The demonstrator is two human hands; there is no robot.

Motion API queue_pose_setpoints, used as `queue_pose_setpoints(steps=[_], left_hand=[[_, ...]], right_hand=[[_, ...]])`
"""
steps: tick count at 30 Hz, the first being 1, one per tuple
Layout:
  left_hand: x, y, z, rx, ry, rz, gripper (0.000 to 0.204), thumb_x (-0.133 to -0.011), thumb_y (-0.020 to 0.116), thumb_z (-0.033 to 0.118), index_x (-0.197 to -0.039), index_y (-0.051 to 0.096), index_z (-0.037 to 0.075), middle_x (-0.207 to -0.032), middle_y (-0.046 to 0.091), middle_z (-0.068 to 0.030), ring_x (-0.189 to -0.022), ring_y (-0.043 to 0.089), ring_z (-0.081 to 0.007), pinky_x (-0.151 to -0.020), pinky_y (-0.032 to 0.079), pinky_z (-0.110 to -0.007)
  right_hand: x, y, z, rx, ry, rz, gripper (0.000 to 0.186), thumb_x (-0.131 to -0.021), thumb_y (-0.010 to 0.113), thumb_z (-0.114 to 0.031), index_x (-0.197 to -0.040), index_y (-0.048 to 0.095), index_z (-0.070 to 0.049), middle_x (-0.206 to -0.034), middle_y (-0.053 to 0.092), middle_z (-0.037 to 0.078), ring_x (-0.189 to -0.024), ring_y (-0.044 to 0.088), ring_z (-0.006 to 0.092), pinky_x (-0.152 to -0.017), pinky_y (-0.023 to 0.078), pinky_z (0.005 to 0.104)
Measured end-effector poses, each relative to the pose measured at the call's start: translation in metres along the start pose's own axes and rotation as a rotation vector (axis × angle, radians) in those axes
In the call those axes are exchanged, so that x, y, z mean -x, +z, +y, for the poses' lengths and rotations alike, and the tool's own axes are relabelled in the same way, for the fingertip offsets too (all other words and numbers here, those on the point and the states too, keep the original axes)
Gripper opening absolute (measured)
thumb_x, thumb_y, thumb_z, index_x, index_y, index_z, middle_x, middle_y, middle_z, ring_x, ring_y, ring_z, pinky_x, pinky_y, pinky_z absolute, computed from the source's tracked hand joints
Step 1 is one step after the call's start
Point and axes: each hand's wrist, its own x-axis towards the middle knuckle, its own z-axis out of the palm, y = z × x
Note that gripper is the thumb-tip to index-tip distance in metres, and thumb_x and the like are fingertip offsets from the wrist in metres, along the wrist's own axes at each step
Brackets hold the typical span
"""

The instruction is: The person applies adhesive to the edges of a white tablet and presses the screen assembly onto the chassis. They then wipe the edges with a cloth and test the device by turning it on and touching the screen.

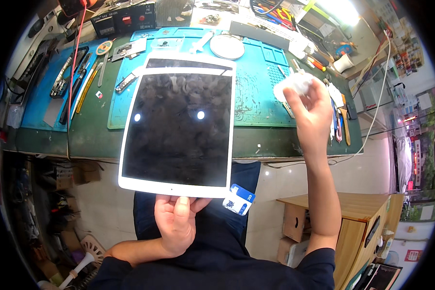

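Note:
My left hand [175, 220] grips the lower edge of a white-framed tablet screen panel [179, 130], thumb in front and fingers behind. The panel is tilted up over the bench's front edge, its black glass covered with smudges and two bright reflections. Behind its top edge shows a second white-edged dark panel [188, 63]; whether the two are joined I cannot tell. By the lower right corner hangs a blue and white label or card [239, 199]. Over the bench at right, my right hand [310, 108] is closed on a white wad [295, 86] resembling tissue, partly hidden by my fingers.
A blue work mat [253, 108] lies on the green bench [270, 140], with a round white dish [227, 47] at its back. Tools line both sides, including tweezers [103, 67] and brushes [344, 125]. A red cable [75, 72] hangs at left; a wooden cabinet [355, 232] stands lower right.

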Motion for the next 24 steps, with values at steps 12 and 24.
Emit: queue_pose_setpoints(steps=[12,24], left_hand=[[0.003,-0.003,-0.001,-0.016,-0.036,0.053,0.028,-0.103,0.043,0.0,-0.131,0.045,-0.001,-0.121,0.062,-0.014,-0.114,0.067,-0.026,-0.101,0.058,-0.05],[0.001,0.007,0.003,0.018,-0.072,0.006,0.03,-0.107,0.036,0.004,-0.137,0.036,0.001,-0.125,0.059,-0.0153,-0.114,0.066,-0.0259,-0.105,0.055,-0.053]], right_hand=[[0.082,-0.03,-0.041,0.038,0.141,-0.15,0.01,-0.095,0.064,-0.002,-0.104,0.068,0.003,-0.093,0.066,0.005,-0.072,0.06,0.0096,-0.068,0.049,0.0248],[0.094,-0.01,-0.061,-0.41,0.935,-1.046,0.023,-0.099,0.071,-0.025,-0.104,0.075,-0.003,-0.084,0.071,-0.001,-0.069,0.062,0.0034,-0.057,0.045,0.0202]])
